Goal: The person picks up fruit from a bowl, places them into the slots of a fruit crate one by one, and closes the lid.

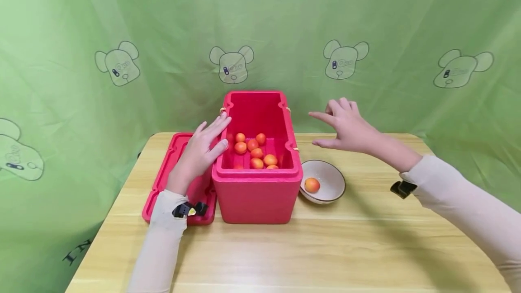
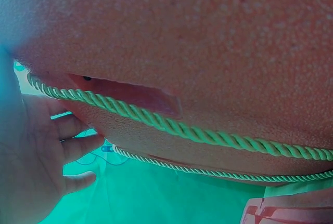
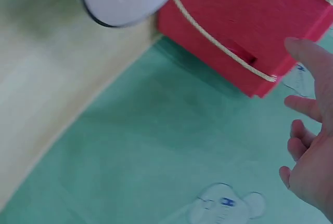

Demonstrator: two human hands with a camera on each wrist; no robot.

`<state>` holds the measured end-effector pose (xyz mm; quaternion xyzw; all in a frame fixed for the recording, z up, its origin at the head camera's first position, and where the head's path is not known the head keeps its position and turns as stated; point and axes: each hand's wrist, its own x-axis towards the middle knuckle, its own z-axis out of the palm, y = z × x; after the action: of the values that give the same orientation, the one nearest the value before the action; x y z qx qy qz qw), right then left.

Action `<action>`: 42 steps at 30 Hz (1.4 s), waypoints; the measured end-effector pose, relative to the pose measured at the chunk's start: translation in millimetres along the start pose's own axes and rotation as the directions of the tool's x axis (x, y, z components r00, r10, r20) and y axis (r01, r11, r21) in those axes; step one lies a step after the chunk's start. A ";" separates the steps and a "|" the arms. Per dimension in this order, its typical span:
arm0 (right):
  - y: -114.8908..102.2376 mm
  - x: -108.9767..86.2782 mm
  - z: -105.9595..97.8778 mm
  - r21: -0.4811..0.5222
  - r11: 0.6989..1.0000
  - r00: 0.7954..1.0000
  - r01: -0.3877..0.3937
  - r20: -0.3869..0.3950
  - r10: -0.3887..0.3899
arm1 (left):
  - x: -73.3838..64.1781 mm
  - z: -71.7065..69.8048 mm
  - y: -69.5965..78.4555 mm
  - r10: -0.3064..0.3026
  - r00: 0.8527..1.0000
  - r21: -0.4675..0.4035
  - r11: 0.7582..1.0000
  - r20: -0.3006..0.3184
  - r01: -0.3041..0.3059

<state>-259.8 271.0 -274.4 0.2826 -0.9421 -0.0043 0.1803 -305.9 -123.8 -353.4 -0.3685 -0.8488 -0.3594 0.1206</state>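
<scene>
A red foam box (image 1: 257, 198) stands uncovered at the middle of the table, with several orange-red fruits (image 1: 256, 153) on its floor. My left hand (image 1: 201, 146) rests on the box's left rim, fingers extended; the left wrist view shows the cord (image 2: 171, 125) along the box's side near that hand. In the air right of the box hangs my right hand (image 1: 346, 128), thumb and forefinger apart and nothing between them. Below it, a white bowl (image 1: 331, 184) with a dark rim stands against the box's right side and holds one orange-red fruit (image 1: 312, 185).
The red lid (image 1: 163, 180) lies on the table left of the box, partly under my left forearm. Wood-grain tabletop (image 1: 252, 257) stretches in front of the box. A green curtain (image 1: 285, 26) printed with bear heads hangs behind the table.
</scene>
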 end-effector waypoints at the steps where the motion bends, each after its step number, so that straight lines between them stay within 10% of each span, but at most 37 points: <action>1: 0.8 -2.5 5.9 0.010 1.000 1.000 0.005 0.004 -0.006 | -0.7 -0.1 -0.8 0.000 1.000 0.000 1.000 -0.001 0.000; 15: -2.8 -41.8 67.0 0.089 0.990 0.990 0.106 0.080 -0.113 | -5.8 0.6 -8.5 -0.003 1.000 -0.006 1.000 -0.014 0.003; 24: -7.8 -49.0 86.1 0.115 0.993 0.968 0.034 0.243 -0.062 | -6.0 0.1 -6.5 -0.006 1.000 -0.014 1.000 -0.020 0.005; 42: -11.1 -43.3 100.5 0.100 0.992 0.964 0.073 0.247 -0.096 | 1.5 0.9 -4.3 -0.011 1.000 -0.001 1.000 0.000 0.011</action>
<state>-254.7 275.4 -384.2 0.3275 -0.9437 -0.0053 0.0461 -310.0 -124.3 -355.6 -0.3637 -0.8507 -0.3605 0.1184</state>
